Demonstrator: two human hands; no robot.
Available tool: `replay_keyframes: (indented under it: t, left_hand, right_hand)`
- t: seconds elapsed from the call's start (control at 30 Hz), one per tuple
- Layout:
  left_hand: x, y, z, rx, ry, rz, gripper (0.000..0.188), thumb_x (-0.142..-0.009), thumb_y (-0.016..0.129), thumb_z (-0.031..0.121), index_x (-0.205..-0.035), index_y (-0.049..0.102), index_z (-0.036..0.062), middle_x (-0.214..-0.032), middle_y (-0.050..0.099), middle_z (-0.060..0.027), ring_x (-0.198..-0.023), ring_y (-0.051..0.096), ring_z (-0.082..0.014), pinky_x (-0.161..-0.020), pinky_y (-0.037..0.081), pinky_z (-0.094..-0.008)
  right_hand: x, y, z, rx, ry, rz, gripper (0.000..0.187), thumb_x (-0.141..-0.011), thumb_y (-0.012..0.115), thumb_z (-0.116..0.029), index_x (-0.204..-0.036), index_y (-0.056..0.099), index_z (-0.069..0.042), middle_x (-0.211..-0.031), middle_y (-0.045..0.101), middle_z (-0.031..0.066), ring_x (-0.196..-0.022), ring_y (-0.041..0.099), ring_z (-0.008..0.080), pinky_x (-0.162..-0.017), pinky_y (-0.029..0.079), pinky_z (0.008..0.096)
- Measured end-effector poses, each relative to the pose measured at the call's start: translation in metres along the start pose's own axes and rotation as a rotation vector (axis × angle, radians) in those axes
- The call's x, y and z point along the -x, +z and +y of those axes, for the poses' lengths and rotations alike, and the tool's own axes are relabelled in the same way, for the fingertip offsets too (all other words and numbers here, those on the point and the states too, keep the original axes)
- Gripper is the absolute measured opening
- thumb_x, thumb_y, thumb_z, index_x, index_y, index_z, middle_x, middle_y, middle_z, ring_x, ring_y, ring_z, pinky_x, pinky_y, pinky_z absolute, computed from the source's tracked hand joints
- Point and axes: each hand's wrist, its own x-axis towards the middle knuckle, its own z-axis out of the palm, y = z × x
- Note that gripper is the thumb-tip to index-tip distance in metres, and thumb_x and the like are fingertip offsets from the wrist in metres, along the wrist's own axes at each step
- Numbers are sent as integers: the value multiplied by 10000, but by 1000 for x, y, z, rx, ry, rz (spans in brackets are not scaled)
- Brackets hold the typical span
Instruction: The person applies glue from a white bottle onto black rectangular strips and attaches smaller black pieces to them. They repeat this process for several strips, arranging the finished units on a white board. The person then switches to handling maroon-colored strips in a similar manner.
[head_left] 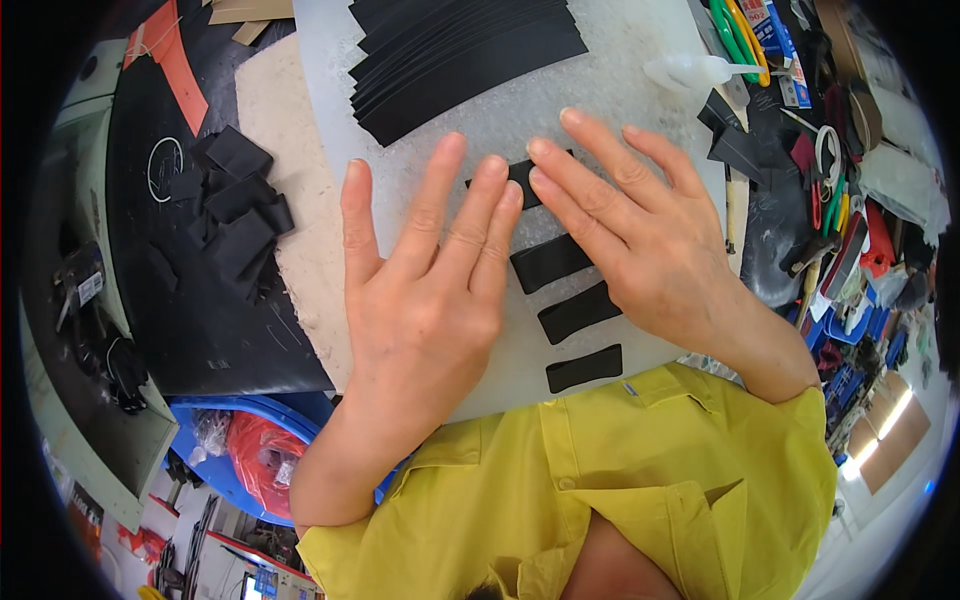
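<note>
My left hand (425, 290) lies flat with its fingers spread. The tips of its middle fingers rest at the left end of a black strip (526, 184) on the pale work sheet (440, 395). My right hand (660, 225) is also flat and open, with fingertips on the right end of the same strip, which they partly hide. Nearer to me lie three flattened black bands in a column: a far band (548, 264), a middle band (580, 313) and a near band (585, 369). The right hand partly covers the far two.
A fanned stack of black strips (470, 75) lies at the far side. On the left is a pile of folded black pieces (238, 205). A white nozzle bottle (690, 71) lies far right, near scissors (735, 40). A blue tub (190, 435) stands below the table's left side.
</note>
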Motion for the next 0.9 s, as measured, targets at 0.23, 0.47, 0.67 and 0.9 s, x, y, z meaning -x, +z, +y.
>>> replay_keyframes:
  t: [0.23,0.47,0.67,0.9]
  left_hand:
    - [-2,-1,4,0,31,2,320,-808,648,23,-1118,725,-4,-1280,691,-90,-1322,578,-269,-1165,294,-616]
    - [-16,-4,2,-33,77,96,332,-749,648,-33,-1069,723,6,-1156,714,-97,-1130,640,-288,-1013,420,-556]
    - [-5,15,-4,366,-125,353,309,-760,666,-92,-1047,700,18,-1023,695,-108,-995,634,-327,-852,498,-405]
    - [40,15,4,699,-329,614,288,-806,674,-100,-1071,689,13,-981,658,-147,-915,659,-302,-810,526,-344]
  right_hand:
    - [-3,1,-3,-72,-27,2,401,-785,621,-32,-1172,693,41,-1371,634,134,-1342,554,317,-1082,410,514]
    - [-15,-3,27,-216,-64,30,344,-782,624,22,-1105,736,-16,-1235,676,160,-1244,600,300,-1056,440,470]
    - [29,-5,23,-695,236,131,484,-909,652,-119,-1388,586,-110,-1431,548,205,-1383,470,378,-1133,369,459]
    - [46,0,-35,-235,-109,-141,911,-740,780,-620,-1476,497,-165,-1590,328,263,-1467,277,522,-1155,271,620]
